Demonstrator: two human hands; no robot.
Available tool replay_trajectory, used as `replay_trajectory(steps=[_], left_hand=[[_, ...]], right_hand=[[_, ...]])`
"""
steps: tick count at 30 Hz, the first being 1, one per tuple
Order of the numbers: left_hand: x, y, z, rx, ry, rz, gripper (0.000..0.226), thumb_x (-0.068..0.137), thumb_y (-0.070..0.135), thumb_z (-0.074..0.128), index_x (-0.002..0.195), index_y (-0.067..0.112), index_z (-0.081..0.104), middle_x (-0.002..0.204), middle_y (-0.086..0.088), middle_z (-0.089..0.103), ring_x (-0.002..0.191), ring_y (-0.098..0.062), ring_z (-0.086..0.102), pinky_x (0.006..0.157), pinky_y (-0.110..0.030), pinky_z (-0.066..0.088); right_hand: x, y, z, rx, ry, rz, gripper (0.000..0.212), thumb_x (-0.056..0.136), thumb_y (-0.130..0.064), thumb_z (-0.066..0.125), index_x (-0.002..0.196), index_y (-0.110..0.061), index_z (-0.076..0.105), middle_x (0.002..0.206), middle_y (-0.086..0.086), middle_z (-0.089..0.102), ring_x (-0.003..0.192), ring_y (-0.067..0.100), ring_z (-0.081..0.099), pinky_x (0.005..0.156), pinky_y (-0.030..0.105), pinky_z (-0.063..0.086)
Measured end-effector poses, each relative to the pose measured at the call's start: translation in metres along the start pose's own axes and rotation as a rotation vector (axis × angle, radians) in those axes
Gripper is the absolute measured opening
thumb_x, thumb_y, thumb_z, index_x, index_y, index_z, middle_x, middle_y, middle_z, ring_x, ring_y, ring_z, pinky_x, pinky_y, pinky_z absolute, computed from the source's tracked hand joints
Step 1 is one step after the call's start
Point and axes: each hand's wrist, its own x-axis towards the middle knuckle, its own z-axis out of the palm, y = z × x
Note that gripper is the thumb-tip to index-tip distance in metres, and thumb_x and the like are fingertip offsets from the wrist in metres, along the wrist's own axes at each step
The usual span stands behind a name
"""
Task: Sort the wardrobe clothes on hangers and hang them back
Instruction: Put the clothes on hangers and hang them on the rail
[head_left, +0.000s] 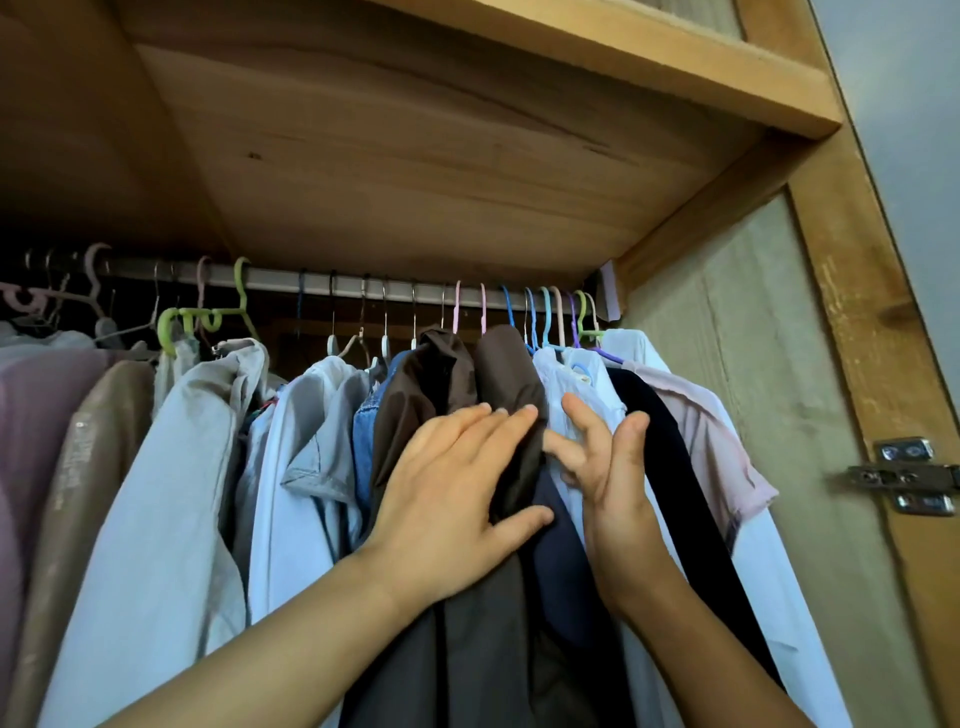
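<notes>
1. Nearest, the left hand (457, 488) lies flat on the dark brown smooth-fabric garment (498, 415), fingers straight and spread, thumb pressing a fold lower down. It grips nothing. It looks to be holding the brown clothes aside towards the left.

2. Beside it, the right hand (613, 467) stands edge-on with its fingers loosely open, reaching into the gap between the brown garment and the white thin-cotton shirt (571, 395). Whether a fingertip has caught any cloth cannot be told.

3. The step in hand seems to be parting the row to reach one piece. Keep the left palm broad and steady so the brown garment does not swing back, and slide the right hand up along the shoulder seam towards the hanger rather than tugging at the sleeve.

4. Just right of the white shirt hang a black long garment (670, 467) and a pale pink short-sleeved shirt (722, 441), packed tightly. Push them right only gently, as the wooden side wall (753, 364) is near.

5. Further back, the pastel plastic hanger hooks (545, 312) crowd together on the metal clothes rail (322, 283). Lift one hook straight up and clear before drawing it out, or neighbouring hooks may snag.

6. To the left, the rail shows a roomier stretch near the light green plastic hanger (208, 317), likely a better spot for rehanging.
</notes>
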Motion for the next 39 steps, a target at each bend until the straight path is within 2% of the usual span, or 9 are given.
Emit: replay_trajectory(steps=[4,9,13,18,21,26,31,35,39], left_hand=[[0.008,-0.004,-0.001,0.067,0.034,-0.094,0.067,0.069,0.036,0.052,0.133,0.017,0.05,0.133,-0.009,0.054,0.126,-0.024,0.04,0.095,-0.03,0.028],[0.003,-0.025,-0.005,0.19,0.017,-0.072,0.068,0.056,0.004,0.06,0.123,0.015,0.061,0.14,-0.007,0.05,0.13,-0.03,0.044,0.095,-0.033,0.028],[-0.001,-0.033,0.001,0.376,-0.115,0.014,0.044,0.065,0.019,0.045,0.096,0.013,0.076,0.118,-0.006,0.067,0.124,-0.037,0.05,0.11,-0.046,0.014],[-0.004,-0.026,0.012,0.317,-0.272,0.055,0.045,0.079,0.047,0.038,0.098,0.029,0.075,0.09,0.006,0.074,0.114,-0.025,0.06,0.111,-0.049,0.011],[-0.004,-0.022,0.014,0.167,-0.194,0.07,0.041,0.084,0.051,0.041,0.1,0.032,0.073,0.098,0.009,0.073,0.109,-0.018,0.063,0.109,-0.048,0.015],[0.005,-0.011,0.016,0.245,-0.261,0.133,0.056,0.082,0.054,0.036,0.121,0.025,0.064,0.133,-0.002,0.058,0.126,-0.025,0.051,0.108,-0.051,0.014],[0.026,0.005,0.028,0.411,-0.567,0.083,0.07,0.094,0.06,0.017,0.148,0.015,0.025,0.159,-0.006,0.003,0.145,-0.023,-0.014,0.109,-0.046,-0.024],[0.026,-0.003,0.038,0.439,-0.664,-0.027,0.071,0.095,0.059,0.02,0.147,0.011,0.026,0.157,-0.012,0.016,0.146,-0.02,-0.009,0.114,-0.045,-0.016],[0.019,-0.015,0.041,0.275,-0.56,-0.024,0.064,0.095,0.06,0.025,0.147,0.022,0.028,0.153,0.001,0.03,0.146,-0.012,0.0,0.116,-0.04,-0.01]], right_hand=[[0.008,0.004,0.002,-0.111,-0.114,-0.06,0.106,0.047,-0.101,0.028,0.132,-0.039,0.048,0.123,-0.012,0.063,0.131,-0.011,0.033,0.118,0.032,0.014],[0.012,0.012,-0.019,-0.516,-0.049,-0.152,0.072,0.064,-0.093,0.005,0.126,-0.058,0.02,0.127,-0.024,0.056,0.134,-0.012,0.025,0.111,0.012,0.007],[0.021,0.003,-0.049,-0.648,0.125,-0.092,0.091,0.071,-0.075,0.008,0.143,-0.027,0.038,0.121,-0.043,0.028,0.133,-0.001,0.031,0.098,0.006,0.013],[0.03,0.0,-0.066,-0.563,0.19,-0.066,0.084,0.076,-0.068,0.012,0.141,-0.023,0.043,0.101,-0.05,0.048,0.102,-0.027,0.035,0.091,-0.001,0.016],[0.024,0.006,-0.06,-0.516,0.133,-0.1,0.087,0.083,-0.074,0.01,0.134,-0.017,0.051,0.091,-0.06,0.045,0.101,-0.037,0.033,0.096,-0.002,0.021],[0.022,0.014,-0.046,-0.448,0.036,-0.163,0.109,0.065,-0.093,0.012,0.133,-0.017,0.05,0.107,-0.036,0.062,0.119,-0.021,0.039,0.092,-0.005,0.023],[0.029,0.014,-0.053,-0.514,0.095,-0.143,0.091,0.072,-0.083,0.012,0.136,-0.027,0.045,0.12,-0.013,0.062,0.109,-0.023,0.044,0.091,-0.001,0.027],[0.035,0.011,-0.076,-0.471,0.219,-0.093,0.087,0.078,-0.078,0.012,0.137,-0.025,0.045,0.123,-0.013,0.06,0.125,0.004,0.045,0.108,0.025,0.027],[0.033,0.009,-0.077,-0.421,0.242,-0.082,0.088,0.074,-0.081,0.013,0.131,-0.027,0.053,0.108,-0.033,0.057,0.115,-0.011,0.047,0.111,0.029,0.028]])
